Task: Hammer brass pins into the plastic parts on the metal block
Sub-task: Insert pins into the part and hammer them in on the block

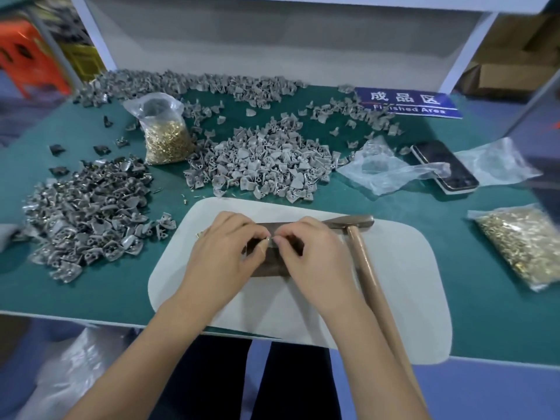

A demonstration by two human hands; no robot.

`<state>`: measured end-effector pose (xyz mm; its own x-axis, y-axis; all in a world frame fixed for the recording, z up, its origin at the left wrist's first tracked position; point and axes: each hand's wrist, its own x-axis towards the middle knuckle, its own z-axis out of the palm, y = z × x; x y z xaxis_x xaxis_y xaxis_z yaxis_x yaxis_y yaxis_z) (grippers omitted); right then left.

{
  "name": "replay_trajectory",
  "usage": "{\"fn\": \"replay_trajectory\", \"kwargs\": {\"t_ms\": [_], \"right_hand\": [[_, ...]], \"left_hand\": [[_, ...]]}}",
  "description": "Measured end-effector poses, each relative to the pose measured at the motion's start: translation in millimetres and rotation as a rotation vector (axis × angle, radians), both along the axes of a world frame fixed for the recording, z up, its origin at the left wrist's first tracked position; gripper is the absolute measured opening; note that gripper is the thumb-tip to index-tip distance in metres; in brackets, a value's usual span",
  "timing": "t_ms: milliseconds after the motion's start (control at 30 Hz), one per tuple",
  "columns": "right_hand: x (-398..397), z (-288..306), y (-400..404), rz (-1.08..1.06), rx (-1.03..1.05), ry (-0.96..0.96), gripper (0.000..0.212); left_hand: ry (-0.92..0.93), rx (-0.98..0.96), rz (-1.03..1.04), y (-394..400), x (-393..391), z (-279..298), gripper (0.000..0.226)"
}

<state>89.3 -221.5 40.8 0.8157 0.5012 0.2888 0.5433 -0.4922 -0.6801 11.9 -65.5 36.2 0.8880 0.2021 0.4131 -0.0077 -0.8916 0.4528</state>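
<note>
Brass pins fill an open clear bag [165, 133] standing at the back left of the green tabletop [491, 298], and a second sealed bag of pins [522, 244] lies at the right edge. One pin [270, 237] sits between the fingertips of both hands over the dark metal block [272, 265], which rests on a white mat [403, 286] at the near edge. The left hand [225, 253] curls its fingers and thumb around a small grey part [260, 248] on the block, pinching it; the right hand [318, 256] pinches the pin with thumb and forefinger just beside the left thumb. The part is mostly hidden by the fingers. A hammer [363, 262] lies on the mat touching the right wrist, its head near the block's far right corner and its wooden handle running toward the viewer. Heaps of grey plastic parts lie beyond the mat [260, 165] and to the left [88, 219], with more along the back. A phone [445, 168] lies right of the middle heap, partly under a crumpled empty bag [378, 168], near a blue sign [409, 103]
</note>
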Motion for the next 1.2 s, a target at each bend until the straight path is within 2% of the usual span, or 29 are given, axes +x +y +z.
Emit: {"fn": "replay_trajectory", "kwargs": {"t_ms": [133,400,600,700,900,1100,1200], "right_hand": [[-4,-1,3,-0.008,-0.042,-0.057,0.008],[-6,4,5,-0.077,-0.008,0.079,0.008],[-9,8,5,-0.134,-0.124,-0.038,0.005],[-7,10,6,-0.139,-0.137,-0.001,0.007],[1,26,11,-0.084,-0.307,0.003,0.011],[-1,37,13,-0.120,-0.403,0.061,0.012],[-6,39,12,-0.153,-0.380,0.078,0.011]], "left_hand": [[0.003,-0.011,0.013,1,0,1,0.008],[0.032,-0.004,-0.009,4,1,6,0.007],[0.010,-0.015,-0.010,6,2,5,0.006],[-0.006,-0.026,-0.014,8,3,2,0.006],[-0.008,0.006,-0.048,15,6,0,0.006],[0.001,0.000,-0.050,16,7,-2,0.008],[0.023,-0.056,-0.038,13,4,0,0.008]]}}
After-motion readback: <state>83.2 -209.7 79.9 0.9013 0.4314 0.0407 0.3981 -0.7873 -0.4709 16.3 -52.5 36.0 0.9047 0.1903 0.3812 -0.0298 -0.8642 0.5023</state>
